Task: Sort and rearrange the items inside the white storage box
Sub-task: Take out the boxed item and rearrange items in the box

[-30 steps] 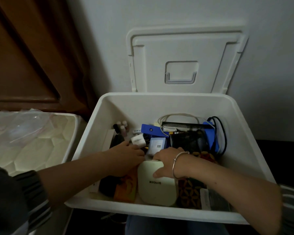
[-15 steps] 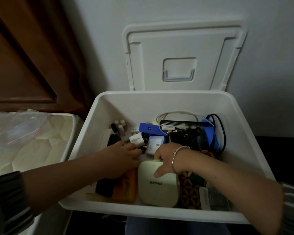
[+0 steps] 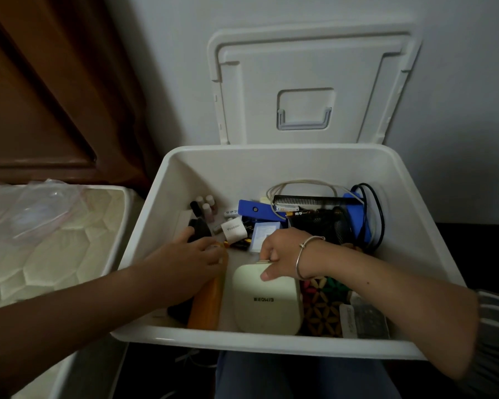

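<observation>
White storage box (image 3: 242, 171): right hand (image 3: 285, 254) pinching cream case (image 3: 267, 300); left hand (image 3: 185, 263) on orange bottle (image 3: 208, 300) beside case, grip unclear. Could tip bottle when lifting case.

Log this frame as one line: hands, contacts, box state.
left hand: on orange bottle, grip unclear | right hand: pinching pale green case at far edge | white storage box: lid open

Silver bangle (image 3: 303, 256) on right wrist; grey striped sleeve (image 3: 494, 335); blue trousers (image 3: 271, 375).
</observation>
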Demonstrator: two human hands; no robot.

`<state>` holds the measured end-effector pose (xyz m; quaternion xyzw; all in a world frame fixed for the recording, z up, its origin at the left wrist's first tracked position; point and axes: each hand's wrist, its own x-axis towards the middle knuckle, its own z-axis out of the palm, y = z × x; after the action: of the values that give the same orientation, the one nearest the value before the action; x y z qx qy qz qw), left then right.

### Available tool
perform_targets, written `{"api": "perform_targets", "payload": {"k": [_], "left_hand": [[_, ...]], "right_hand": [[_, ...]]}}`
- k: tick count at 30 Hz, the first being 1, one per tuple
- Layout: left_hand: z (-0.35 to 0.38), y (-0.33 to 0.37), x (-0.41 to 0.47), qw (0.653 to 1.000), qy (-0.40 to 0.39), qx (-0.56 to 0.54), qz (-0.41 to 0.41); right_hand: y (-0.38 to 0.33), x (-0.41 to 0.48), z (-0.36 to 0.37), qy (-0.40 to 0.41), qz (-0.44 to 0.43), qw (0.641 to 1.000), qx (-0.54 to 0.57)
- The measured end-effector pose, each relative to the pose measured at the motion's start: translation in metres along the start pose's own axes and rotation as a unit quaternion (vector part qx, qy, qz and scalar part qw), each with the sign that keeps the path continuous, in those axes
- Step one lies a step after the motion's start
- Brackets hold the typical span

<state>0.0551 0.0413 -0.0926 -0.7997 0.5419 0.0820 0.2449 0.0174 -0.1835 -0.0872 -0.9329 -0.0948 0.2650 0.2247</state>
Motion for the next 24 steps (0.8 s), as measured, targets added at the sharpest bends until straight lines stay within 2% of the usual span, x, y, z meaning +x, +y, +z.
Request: {"api": "perform_targets", "payload": {"k": [4, 6, 10, 13, 15, 18, 20, 24], "left_hand": [[0.001, 0.006, -0.006, 0.995, 0.018, -0.080, -0.052], [0.001, 0.010, -0.002, 0.988, -0.006, -0.123, -0.088], [-0.008, 0.027, 0.009, 0.983, -0.015, -0.153, -0.099], [-0.015, 0.031, 0.025, 0.961, -0.013, -0.245, -0.124], [-0.019, 0.024, 0.035, 0.939, -0.046, -0.312, -0.136], [-0.021, 0.014, 0.041, 0.920, -0.086, -0.368, -0.108], [-0.022, 0.009, 0.038, 0.916, -0.095, -0.382, -0.081], [-0.024, 0.004, 0.030, 0.907, -0.082, -0.411, -0.036]], "right_hand": [[-0.008, 0.006, 0.009, 0.030, -0.017, 0.999, -0.003], [-0.010, 0.009, 0.014, 0.040, -0.028, 0.999, -0.014], [-0.007, 0.011, 0.019, 0.052, -0.037, 0.998, -0.016], [-0.004, 0.012, 0.018, 0.054, -0.046, 0.997, 0.003], [-0.003, 0.011, 0.016, 0.043, -0.054, 0.997, 0.020], [-0.003, 0.007, 0.006, -0.006, -0.062, 0.997, 0.038], [-0.003, 0.003, -0.004, -0.043, -0.066, 0.997, 0.011], [0.005, -0.004, -0.022, -0.071, -0.057, 0.995, -0.037]]}}
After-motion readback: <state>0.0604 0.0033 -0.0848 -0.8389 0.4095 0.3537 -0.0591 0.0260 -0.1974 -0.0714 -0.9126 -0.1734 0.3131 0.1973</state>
